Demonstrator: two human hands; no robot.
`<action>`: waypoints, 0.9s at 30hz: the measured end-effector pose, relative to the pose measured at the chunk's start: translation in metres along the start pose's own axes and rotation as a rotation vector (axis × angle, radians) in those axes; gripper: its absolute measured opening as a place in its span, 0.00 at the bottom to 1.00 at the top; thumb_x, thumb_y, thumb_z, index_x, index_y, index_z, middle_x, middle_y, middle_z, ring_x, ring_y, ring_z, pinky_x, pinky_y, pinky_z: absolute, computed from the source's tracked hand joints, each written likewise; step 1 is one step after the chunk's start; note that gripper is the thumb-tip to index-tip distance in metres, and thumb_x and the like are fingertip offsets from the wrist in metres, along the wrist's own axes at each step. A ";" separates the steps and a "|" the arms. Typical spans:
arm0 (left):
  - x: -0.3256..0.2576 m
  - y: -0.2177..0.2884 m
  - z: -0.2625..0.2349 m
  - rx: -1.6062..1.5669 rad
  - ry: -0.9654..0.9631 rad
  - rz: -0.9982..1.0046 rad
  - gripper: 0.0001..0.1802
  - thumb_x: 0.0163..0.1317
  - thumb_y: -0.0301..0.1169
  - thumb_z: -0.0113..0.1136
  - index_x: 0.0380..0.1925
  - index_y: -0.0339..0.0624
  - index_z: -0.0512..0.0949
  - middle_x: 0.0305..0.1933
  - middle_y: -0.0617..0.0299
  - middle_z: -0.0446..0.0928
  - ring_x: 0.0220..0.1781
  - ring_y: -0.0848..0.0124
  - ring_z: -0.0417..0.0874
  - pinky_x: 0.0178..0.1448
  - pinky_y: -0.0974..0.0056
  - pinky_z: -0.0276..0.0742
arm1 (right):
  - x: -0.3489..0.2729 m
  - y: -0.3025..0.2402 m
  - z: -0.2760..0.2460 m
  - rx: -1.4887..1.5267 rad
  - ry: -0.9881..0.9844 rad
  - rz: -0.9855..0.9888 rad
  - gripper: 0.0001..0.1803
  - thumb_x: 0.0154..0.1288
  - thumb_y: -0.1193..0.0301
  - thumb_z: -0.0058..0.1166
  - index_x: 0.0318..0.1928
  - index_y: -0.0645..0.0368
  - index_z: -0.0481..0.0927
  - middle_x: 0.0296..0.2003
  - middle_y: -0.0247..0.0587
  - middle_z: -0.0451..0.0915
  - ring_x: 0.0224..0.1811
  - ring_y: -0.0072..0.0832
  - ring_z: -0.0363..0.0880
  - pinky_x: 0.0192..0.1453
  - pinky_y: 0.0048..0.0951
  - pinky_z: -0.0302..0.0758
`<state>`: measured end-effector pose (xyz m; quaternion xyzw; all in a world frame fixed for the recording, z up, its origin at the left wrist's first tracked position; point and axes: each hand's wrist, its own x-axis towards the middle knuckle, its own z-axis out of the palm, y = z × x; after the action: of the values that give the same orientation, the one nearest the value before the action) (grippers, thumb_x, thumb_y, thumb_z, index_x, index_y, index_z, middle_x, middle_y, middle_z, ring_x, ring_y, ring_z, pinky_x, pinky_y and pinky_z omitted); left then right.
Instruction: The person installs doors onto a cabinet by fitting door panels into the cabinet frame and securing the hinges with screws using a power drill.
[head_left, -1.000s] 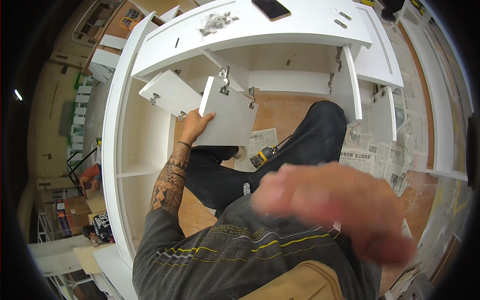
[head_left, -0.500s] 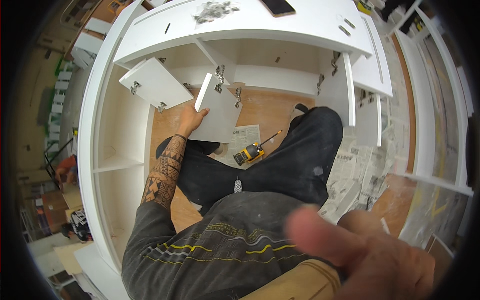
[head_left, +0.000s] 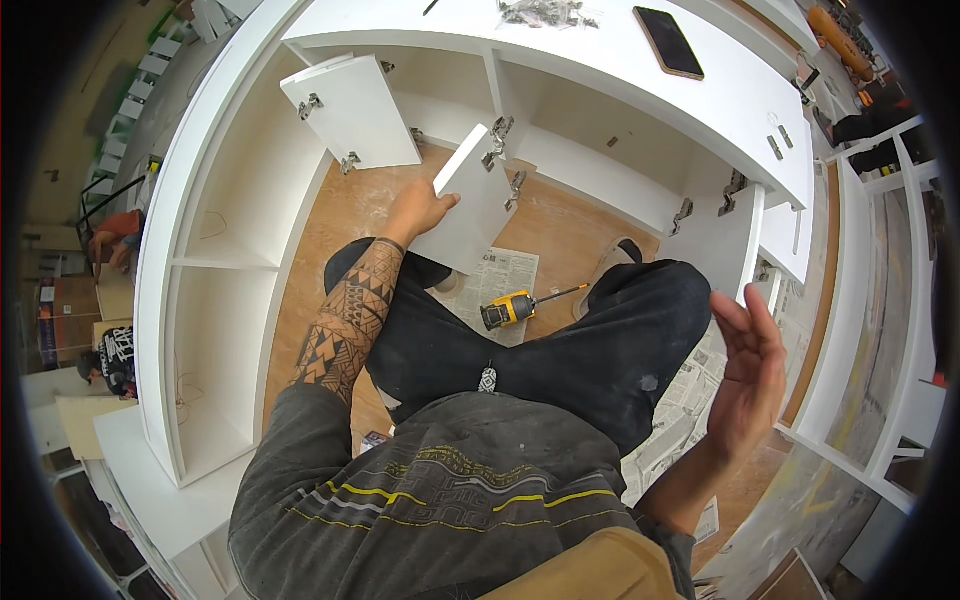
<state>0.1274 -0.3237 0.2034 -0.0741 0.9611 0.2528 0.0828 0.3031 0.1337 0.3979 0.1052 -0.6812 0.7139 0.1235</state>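
Note:
My left hand point(head_left: 422, 210) is closed round the near edge of a white cabinet door point(head_left: 463, 222), thumb on its front edge. This door stands swung out on metal hinges point(head_left: 498, 140) at the cabinet's middle divider. Out to the right my right hand point(head_left: 748, 375) is raised beside my knee, its fingers stretched and nothing in it. A yellow and black cordless drill point(head_left: 510, 309) with a long bit lies on the floor between my legs. To the left, another white door point(head_left: 355, 115) hangs open with hinge parts on it; a right-hand door point(head_left: 712, 235) is open too.
On the white cabinet top point(head_left: 610, 60) lie a phone point(head_left: 668, 42), a clear bag of small metal parts point(head_left: 548, 13) and small dark pieces point(head_left: 775, 148). Newspaper point(head_left: 520, 262) covers parts of the wooden floor. White shelving point(head_left: 225, 265) stands close at left, white framing point(head_left: 850, 330) at right.
My right hand has moved away from close in front of the camera, out to the right, fingers now extended. The view has shifted and turned. My left hand stays on the door.

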 end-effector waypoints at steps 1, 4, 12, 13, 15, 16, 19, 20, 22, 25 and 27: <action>0.000 0.006 -0.001 -0.001 -0.005 0.000 0.28 0.62 0.47 0.70 0.49 0.31 0.86 0.44 0.34 0.87 0.47 0.42 0.89 0.55 0.48 0.84 | -0.005 0.008 -0.004 0.017 0.113 0.133 0.35 0.87 0.53 0.30 0.73 0.74 0.67 0.58 0.65 0.82 0.65 0.48 0.82 0.76 0.47 0.71; 0.002 0.006 0.000 -0.010 -0.022 0.005 0.28 0.62 0.47 0.69 0.50 0.30 0.85 0.44 0.34 0.87 0.47 0.42 0.89 0.55 0.48 0.84 | -0.010 0.021 0.002 0.263 0.144 0.276 0.35 0.87 0.53 0.31 0.72 0.74 0.68 0.58 0.63 0.83 0.64 0.47 0.82 0.75 0.47 0.71; 0.009 -0.001 0.005 0.000 -0.029 0.008 0.29 0.62 0.47 0.69 0.49 0.29 0.85 0.45 0.33 0.86 0.48 0.42 0.89 0.56 0.48 0.84 | 0.037 0.161 0.109 0.518 0.105 1.037 0.42 0.79 0.50 0.52 0.80 0.62 0.56 0.73 0.61 0.65 0.73 0.48 0.71 0.76 0.48 0.68; 0.009 -0.003 0.005 0.009 -0.032 -0.006 0.29 0.62 0.47 0.69 0.48 0.28 0.85 0.45 0.33 0.86 0.48 0.42 0.89 0.56 0.48 0.84 | 0.041 0.192 0.133 0.501 0.158 1.190 0.49 0.76 0.47 0.55 0.83 0.61 0.49 0.77 0.63 0.58 0.76 0.51 0.68 0.78 0.51 0.65; 0.008 -0.009 0.003 0.018 -0.023 -0.026 0.29 0.62 0.47 0.69 0.47 0.27 0.85 0.44 0.33 0.86 0.48 0.42 0.89 0.56 0.48 0.84 | 0.039 0.269 0.177 0.253 0.188 1.406 0.43 0.75 0.54 0.55 0.79 0.64 0.55 0.70 0.65 0.71 0.75 0.55 0.70 0.79 0.56 0.64; 0.005 -0.015 0.002 0.009 0.011 -0.006 0.29 0.62 0.47 0.69 0.47 0.27 0.86 0.44 0.32 0.86 0.48 0.41 0.89 0.56 0.48 0.84 | 0.029 0.295 0.204 0.297 0.276 1.447 0.42 0.76 0.56 0.54 0.79 0.64 0.53 0.71 0.65 0.70 0.71 0.55 0.74 0.74 0.58 0.70; 0.016 0.000 0.013 0.004 0.018 0.047 0.29 0.62 0.47 0.70 0.46 0.26 0.86 0.45 0.31 0.86 0.49 0.40 0.89 0.56 0.47 0.84 | -0.005 0.370 0.220 0.306 0.503 1.536 0.43 0.71 0.61 0.58 0.78 0.63 0.53 0.71 0.64 0.69 0.68 0.55 0.78 0.68 0.62 0.76; 0.020 0.006 0.017 0.011 0.005 0.041 0.28 0.62 0.47 0.70 0.45 0.27 0.86 0.45 0.30 0.85 0.49 0.40 0.89 0.56 0.47 0.84 | -0.026 0.396 0.216 0.269 0.524 1.573 0.44 0.68 0.62 0.61 0.77 0.63 0.54 0.70 0.63 0.70 0.67 0.55 0.78 0.67 0.62 0.77; 0.011 0.006 0.008 0.015 0.030 0.034 0.28 0.62 0.46 0.70 0.45 0.27 0.86 0.45 0.30 0.85 0.49 0.39 0.88 0.56 0.46 0.84 | -0.066 0.432 0.217 0.196 0.473 1.655 0.47 0.63 0.64 0.66 0.76 0.63 0.55 0.69 0.61 0.70 0.67 0.55 0.78 0.66 0.64 0.77; 0.000 0.006 0.001 0.001 0.054 0.008 0.27 0.62 0.46 0.70 0.45 0.27 0.86 0.44 0.30 0.85 0.49 0.39 0.88 0.56 0.45 0.84 | -0.098 0.460 0.212 0.123 0.365 1.718 0.50 0.55 0.67 0.74 0.73 0.62 0.57 0.68 0.58 0.72 0.66 0.54 0.78 0.64 0.66 0.78; -0.004 0.006 -0.001 -0.019 0.059 -0.015 0.27 0.62 0.45 0.70 0.44 0.27 0.86 0.44 0.31 0.85 0.49 0.39 0.88 0.56 0.45 0.84 | -0.100 0.460 0.213 -0.051 0.299 1.640 0.46 0.56 0.66 0.74 0.70 0.62 0.61 0.65 0.57 0.74 0.63 0.52 0.80 0.62 0.62 0.79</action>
<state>0.1298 -0.3185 0.2083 -0.0895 0.9601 0.2591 0.0557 0.2472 -0.1010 -0.0590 -0.5229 -0.5343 0.5681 -0.3440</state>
